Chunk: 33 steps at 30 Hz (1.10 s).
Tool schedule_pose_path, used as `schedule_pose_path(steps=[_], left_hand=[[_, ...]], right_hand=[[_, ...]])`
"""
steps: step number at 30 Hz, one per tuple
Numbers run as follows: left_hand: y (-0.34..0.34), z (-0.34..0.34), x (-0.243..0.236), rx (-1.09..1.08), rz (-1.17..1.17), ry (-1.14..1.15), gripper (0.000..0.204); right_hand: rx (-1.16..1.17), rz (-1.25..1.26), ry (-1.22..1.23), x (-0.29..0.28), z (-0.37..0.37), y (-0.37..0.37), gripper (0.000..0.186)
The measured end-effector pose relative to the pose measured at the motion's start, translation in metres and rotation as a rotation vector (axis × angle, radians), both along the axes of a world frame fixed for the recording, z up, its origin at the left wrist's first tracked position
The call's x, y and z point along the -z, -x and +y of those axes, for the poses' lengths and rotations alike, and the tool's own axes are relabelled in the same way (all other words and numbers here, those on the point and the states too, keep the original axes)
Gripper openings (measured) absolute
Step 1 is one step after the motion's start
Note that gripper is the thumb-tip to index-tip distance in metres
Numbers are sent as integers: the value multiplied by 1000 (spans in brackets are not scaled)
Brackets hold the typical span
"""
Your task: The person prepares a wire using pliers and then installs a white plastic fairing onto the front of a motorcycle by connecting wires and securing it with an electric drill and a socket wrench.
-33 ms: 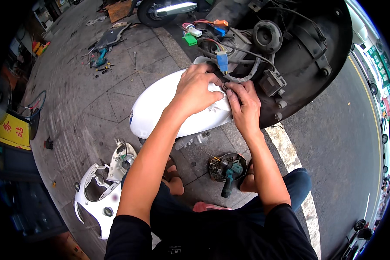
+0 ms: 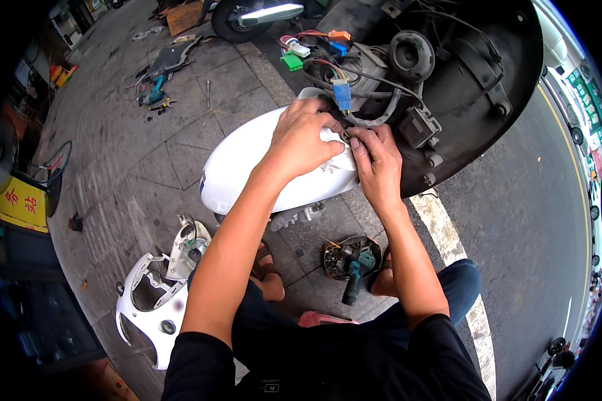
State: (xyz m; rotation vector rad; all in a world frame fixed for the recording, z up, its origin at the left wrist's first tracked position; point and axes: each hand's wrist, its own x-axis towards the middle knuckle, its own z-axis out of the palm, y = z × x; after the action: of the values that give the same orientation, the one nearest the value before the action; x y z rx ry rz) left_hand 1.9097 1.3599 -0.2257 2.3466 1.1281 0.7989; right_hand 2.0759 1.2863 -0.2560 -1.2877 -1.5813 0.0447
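1. Head view, hands: your left hand lies knuckles up on the white scooter panel, just above centre, its fingers curled down over the panel's upper edge. Your right hand sits touching it at 3 o'clock, fingertips pinched on a small dark part at that same edge; what the part is cannot be told.

2. Head view, change: compared with the earlier picture, both hands sit in the same spot and hold the same grip. Nothing has visibly shifted, so the work at the panel edge looks ongoing.

3. Head view, edges: directly at 12 o'clock from your hands hangs a wiring bundle with a blue connector almost touching your left fingers. The dark scooter body closes off 1 to 3 o'clock.

4. Head view, open room: paving opens toward 9 and 10 o'clock. A cordless drill lies in a tray at 6 o'clock between your knees, and a loose white fairing rests at 8 o'clock.
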Motion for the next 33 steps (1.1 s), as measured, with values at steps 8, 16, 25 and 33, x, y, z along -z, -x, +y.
schedule_pose_path(steps=[8,16,25,33], left_hand=[[1,0,-1,17,8,-23,39],[1,1,2,23,-21,-34,38],[1,2,5,-1,17,-46,35],[0,4,9,-7,21,-51,36]], right_hand=[[-9,72,92,-6,0,0,14],[19,112,150,-10,2,4,16],[30,134,237,-19,-1,6,18],[10,122,321,-21,0,2,25]])
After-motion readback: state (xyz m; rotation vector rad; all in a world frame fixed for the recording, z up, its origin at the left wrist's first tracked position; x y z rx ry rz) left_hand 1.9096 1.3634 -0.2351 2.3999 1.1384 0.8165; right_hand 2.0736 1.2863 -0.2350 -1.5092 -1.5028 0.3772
